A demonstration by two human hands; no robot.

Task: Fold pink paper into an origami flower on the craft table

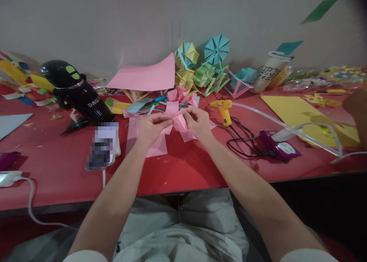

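Bridging left grip (152, 129), right grip (198, 123): pink paper (179, 122)

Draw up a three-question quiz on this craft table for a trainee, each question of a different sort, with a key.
1. What are the bare left hand and bare right hand pinching between them?
2. True or false: the yellow plastic glue gun rests on the red tabletop, held by neither hand.
3. What colour is the large flat paper sheet just beyond the purple power socket block?
A) Black
B) Yellow
C) White

Key:
1. Folded pink paper
2. True
3. B
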